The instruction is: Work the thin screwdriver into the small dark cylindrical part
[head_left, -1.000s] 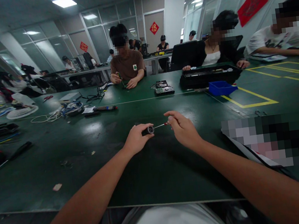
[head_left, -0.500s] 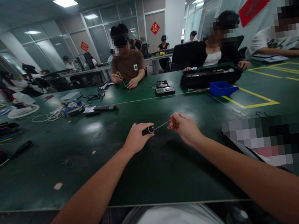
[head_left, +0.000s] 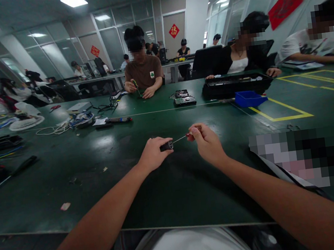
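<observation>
Near the middle of the green table [head_left: 175, 193], my left hand [head_left: 153, 155] is closed around a small black cylindrical part [head_left: 166, 145], whose round end faces right. My right hand [head_left: 207, 142] grips the reddish handle of a thin screwdriver [head_left: 180, 138]. The metal shaft points left and its tip meets the end of the black part. Whether the tip sits inside it is too small to tell. Both hands are held over the table, a short gap apart.
A blue bin [head_left: 250, 98] and a long black casing [head_left: 237, 85] stand at the back right. Circuit parts [head_left: 183, 97] lie further back. A dark tool [head_left: 119, 120], cables [head_left: 81, 121] and a long screwdriver [head_left: 24, 166] are at the left. Across sits a person [head_left: 143, 71].
My right hand has turned slightly, its thumb now lying over the screwdriver handle, more of which shows. The black part in my left hand has tilted a little.
</observation>
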The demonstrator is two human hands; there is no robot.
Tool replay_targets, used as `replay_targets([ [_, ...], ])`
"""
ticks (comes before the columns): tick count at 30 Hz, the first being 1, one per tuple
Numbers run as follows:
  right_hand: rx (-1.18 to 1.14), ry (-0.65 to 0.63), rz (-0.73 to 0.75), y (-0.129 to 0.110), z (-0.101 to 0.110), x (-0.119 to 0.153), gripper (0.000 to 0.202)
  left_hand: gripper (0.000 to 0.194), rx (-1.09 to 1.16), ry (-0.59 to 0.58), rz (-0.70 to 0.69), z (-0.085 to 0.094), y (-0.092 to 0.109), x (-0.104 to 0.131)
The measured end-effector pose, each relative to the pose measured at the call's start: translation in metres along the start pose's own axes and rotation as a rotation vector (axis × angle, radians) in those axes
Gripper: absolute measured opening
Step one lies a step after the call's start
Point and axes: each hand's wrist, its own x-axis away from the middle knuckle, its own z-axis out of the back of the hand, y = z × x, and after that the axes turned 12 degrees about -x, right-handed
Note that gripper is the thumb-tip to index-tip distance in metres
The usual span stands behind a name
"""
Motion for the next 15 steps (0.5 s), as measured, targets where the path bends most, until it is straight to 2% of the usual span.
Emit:
replay_targets([
  [10,0.206,-0.022,0.0,-0.0003,0.0022,0.0003,0.024,0.042,0.027,-0.029,0.023,-0.0028,-0.0025,-0.0013],
  [15,0.236,0.013,-0.024,-0.0015,0.0036,-0.0019,0.023,0.041,0.129,0.019,0.076,-0.0019,-0.004,-0.0007],
])
